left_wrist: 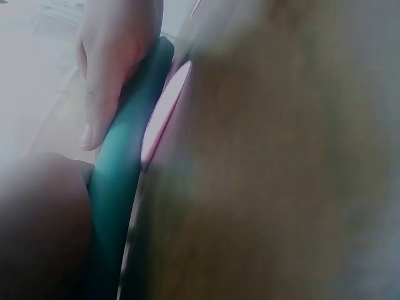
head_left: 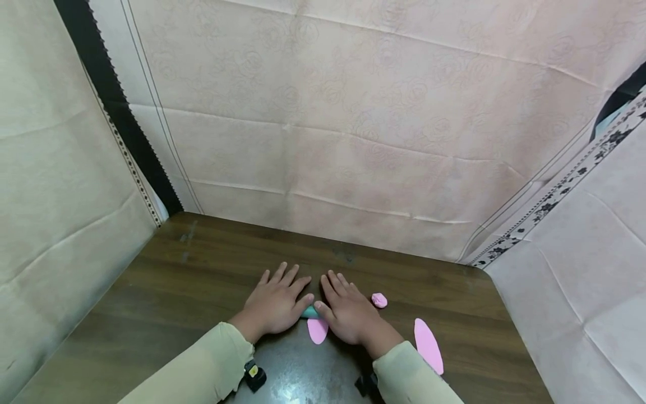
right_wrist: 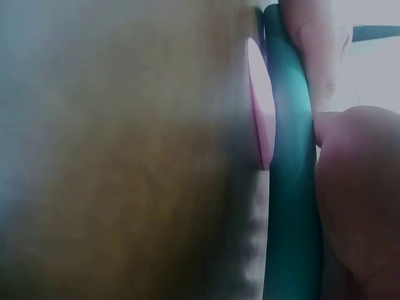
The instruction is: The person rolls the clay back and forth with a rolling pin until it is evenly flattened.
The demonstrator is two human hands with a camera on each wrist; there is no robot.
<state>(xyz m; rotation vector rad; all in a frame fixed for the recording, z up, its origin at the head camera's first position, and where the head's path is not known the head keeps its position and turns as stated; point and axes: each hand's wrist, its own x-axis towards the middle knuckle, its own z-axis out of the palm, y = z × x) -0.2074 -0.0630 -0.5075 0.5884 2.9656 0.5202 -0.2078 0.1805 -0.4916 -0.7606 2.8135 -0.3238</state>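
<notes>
A smooth teal rod [head_left: 310, 312], like a small rolling pin, lies crosswise under both hands; in the head view they cover most of it. My left hand [head_left: 275, 306] rests on its left part, fingers straight and pointing away. On the right part lies my right hand [head_left: 350, 314], fingers likewise extended. The thumbs come close together near the middle. A flat pink oval piece [head_left: 318, 331], clay-like, sticks out on the near side of the rod. Both wrist views show the rod [left_wrist: 119, 169] against the edge of this pink piece [right_wrist: 262, 103].
Right of the right hand sits a small crumpled pink lump [head_left: 379, 300]. A longer flat pink oval [head_left: 429, 347] lies beside the right sleeve. The brown wooden table [head_left: 227, 252] is bounded by pale cloth hangings [head_left: 353, 112] at the back and sides.
</notes>
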